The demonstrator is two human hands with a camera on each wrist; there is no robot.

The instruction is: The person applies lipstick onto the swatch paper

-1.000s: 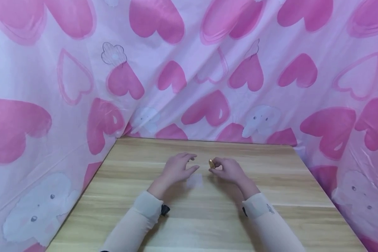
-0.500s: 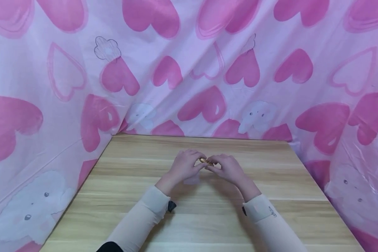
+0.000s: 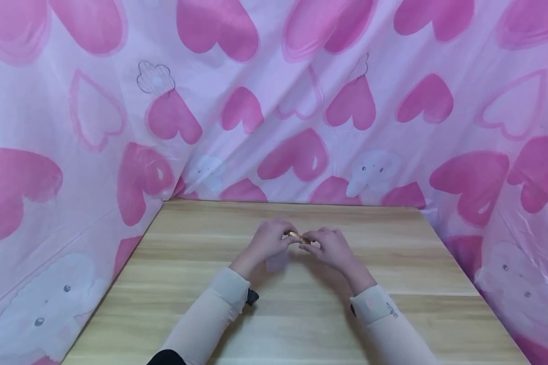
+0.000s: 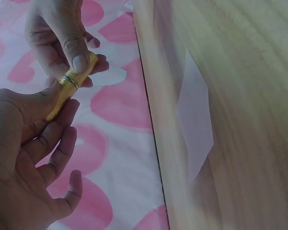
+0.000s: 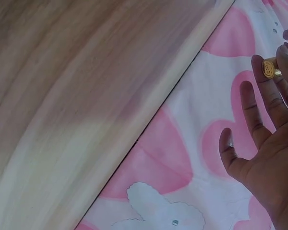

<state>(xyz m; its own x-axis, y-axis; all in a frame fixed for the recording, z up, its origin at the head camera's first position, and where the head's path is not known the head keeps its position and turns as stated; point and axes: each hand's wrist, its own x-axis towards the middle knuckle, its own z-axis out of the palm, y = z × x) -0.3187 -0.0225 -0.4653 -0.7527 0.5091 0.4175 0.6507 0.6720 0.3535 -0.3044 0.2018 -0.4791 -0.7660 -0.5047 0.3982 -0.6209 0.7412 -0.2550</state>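
Observation:
Both hands hold a slim gold lipstick tube (image 3: 298, 236) above the middle of the table. My left hand (image 3: 267, 241) pinches one end between thumb and fingers. At the other end, my right hand (image 3: 333, 248) pinches it too. In the left wrist view the lipstick tube (image 4: 67, 88) lies slanted, with a thin dark-and-silver band around its middle. The right wrist view shows its round embossed end (image 5: 269, 69) by the right fingers, while most of the tube is out of frame or hidden there.
A small pale, see-through square sheet (image 3: 277, 259) lies on the wood-grain table (image 3: 301, 319), just below the left hand. A pink-and-white heart-print cloth (image 3: 274, 116) hangs around the back and both sides of the table.
One second ago only my right hand held the lipstick tube, and the left was apart from it. The left hand has since moved right and pinched the tube's other end.

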